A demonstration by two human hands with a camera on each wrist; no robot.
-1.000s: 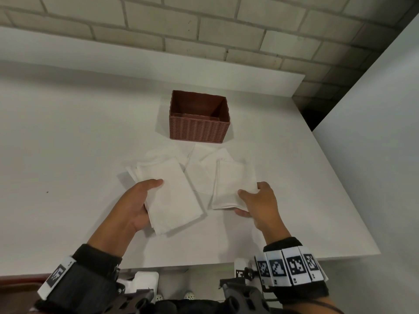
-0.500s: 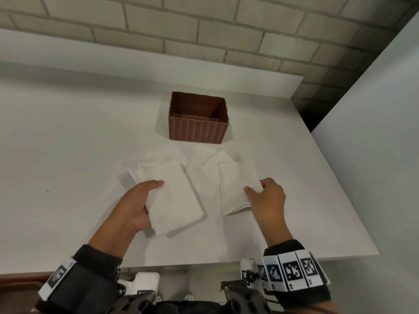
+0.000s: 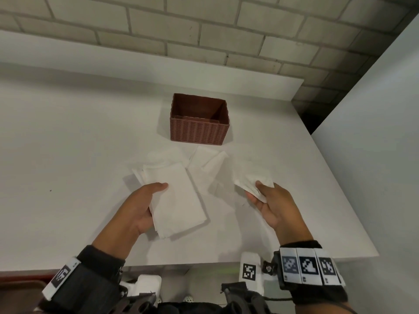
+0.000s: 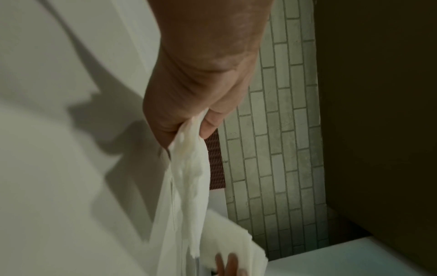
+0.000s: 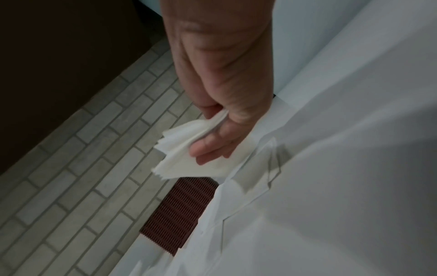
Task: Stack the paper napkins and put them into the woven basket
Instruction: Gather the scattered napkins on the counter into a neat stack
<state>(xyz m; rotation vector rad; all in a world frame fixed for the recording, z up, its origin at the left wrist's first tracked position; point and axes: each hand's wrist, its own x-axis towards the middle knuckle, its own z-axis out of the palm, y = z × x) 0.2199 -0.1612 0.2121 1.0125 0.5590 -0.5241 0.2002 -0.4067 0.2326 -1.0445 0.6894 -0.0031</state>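
Observation:
A brown woven basket (image 3: pixel 199 123) stands empty on the white table (image 3: pixel 68 143), beyond the hands. My left hand (image 3: pixel 145 205) grips a small stack of white paper napkins (image 3: pixel 174 200) by its left edge, thumb on top; the left wrist view shows the stack (image 4: pixel 189 177) pinched between thumb and fingers. My right hand (image 3: pixel 265 198) pinches a single folded napkin (image 3: pixel 251 175), lifted off the table to the right; the right wrist view shows this napkin (image 5: pixel 187 149) between thumb and fingers. Two more napkins (image 3: pixel 206 164) lie overlapping on the table between the hands, and another lies behind the stack.
A brick wall (image 3: pixel 204 30) runs behind the table, with a white ledge along its back. A pale panel (image 3: pixel 374 132) stands past the table's right edge. The near table edge is just below my wrists.
My right hand has lifted its napkin off the table and drawn it to the right, away from the loose napkins. The left hand and its stack have stayed in place.

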